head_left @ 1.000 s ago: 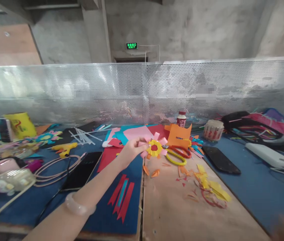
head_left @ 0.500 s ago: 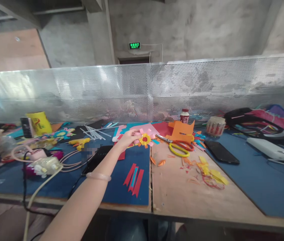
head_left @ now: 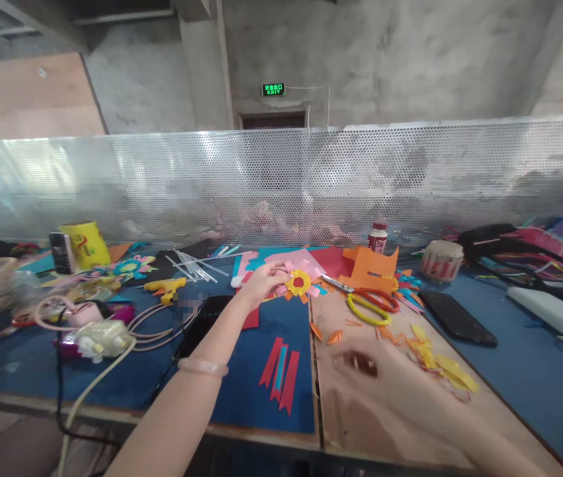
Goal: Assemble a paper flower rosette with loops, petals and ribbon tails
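My left hand [head_left: 260, 286] is closed around the edge of a paper flower [head_left: 299, 283]. Pink and orange petals surround the flower's yellow ring, which has a dark reddish middle. My right hand [head_left: 381, 368], smeared by motion, is over the bare wooden board. Its fingers seem bent together around a small dark red-brown patch that I cannot make out. Near it lie small orange paper leaves [head_left: 334, 338] and yellow paper scraps [head_left: 435, 361]. Scissors [head_left: 368, 309] with yellow and orange handles rest beyond the right hand. Red paper strips [head_left: 289, 383] lie on the blue mat below the flower.
Orange card [head_left: 368, 268] and a small bottle [head_left: 377, 237] stand at the back. A black phone [head_left: 458, 318] and a jar [head_left: 441, 260] are on the right. Left are a yellow glue gun [head_left: 165, 286], white sticks [head_left: 197, 265], cables and a power strip [head_left: 105, 339].
My right hand has come into view from the lower right, over the wooden board. The left hand still holds the flower, and the whole view has shifted slightly.
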The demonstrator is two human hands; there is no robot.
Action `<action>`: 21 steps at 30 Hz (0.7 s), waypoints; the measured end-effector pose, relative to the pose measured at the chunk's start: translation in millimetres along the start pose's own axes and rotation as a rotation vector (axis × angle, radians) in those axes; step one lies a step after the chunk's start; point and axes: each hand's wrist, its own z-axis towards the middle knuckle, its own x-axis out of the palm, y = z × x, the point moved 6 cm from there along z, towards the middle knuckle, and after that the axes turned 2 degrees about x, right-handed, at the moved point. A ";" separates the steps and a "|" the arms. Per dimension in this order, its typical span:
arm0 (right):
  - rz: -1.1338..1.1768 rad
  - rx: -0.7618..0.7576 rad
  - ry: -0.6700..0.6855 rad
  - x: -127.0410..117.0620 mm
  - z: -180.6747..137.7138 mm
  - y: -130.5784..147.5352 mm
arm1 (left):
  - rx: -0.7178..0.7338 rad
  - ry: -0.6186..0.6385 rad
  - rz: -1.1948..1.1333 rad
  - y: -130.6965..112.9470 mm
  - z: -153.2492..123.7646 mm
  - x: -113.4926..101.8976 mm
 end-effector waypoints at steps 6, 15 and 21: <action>0.282 0.041 -0.043 5.4 93.5 -21.5 | 0.073 -0.012 -0.101 -12.0 0.0 7.3; 0.584 0.088 -0.079 32.1 102.7 -23.2 | 0.111 -0.044 -0.156 -13.5 0.0 9.9; 0.574 0.094 -0.081 10.3 57.5 -16.9 | 0.139 -0.136 -0.193 -12.8 4.6 0.0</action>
